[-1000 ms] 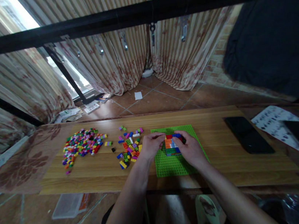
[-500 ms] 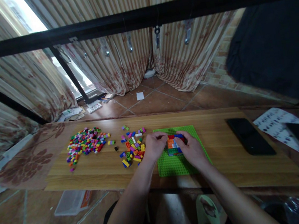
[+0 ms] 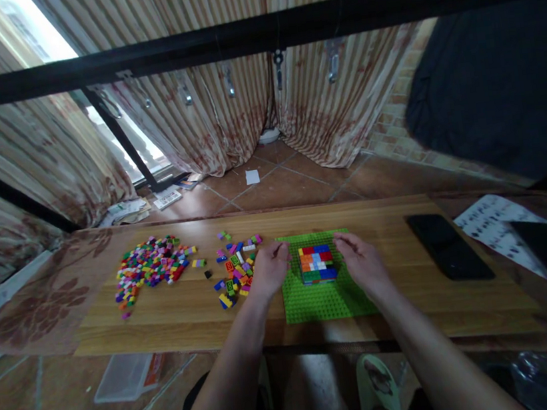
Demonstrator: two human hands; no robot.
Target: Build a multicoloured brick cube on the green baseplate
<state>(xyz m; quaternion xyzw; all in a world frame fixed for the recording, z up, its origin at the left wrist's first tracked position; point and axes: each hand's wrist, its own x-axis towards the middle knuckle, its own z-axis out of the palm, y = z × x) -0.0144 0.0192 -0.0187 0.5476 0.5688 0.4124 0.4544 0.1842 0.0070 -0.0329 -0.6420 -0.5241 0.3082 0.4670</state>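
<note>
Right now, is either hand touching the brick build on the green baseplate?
No, green baseplate shows between the brick build and both the left hand and the right hand.

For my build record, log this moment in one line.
hands: apart, beside build | brick build: on green baseplate | loose bricks: left

Black phone (image 3: 449, 246) on wooden tabletop (image 3: 168, 320); striped curtains (image 3: 208, 12) beyond; white paper (image 3: 252, 177) on floor (image 3: 291, 187).

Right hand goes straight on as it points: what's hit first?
Looks free: the right hand points away and leftward, over the green baseplate's far edge, apparently just past the brick build. Height unclear.
</note>
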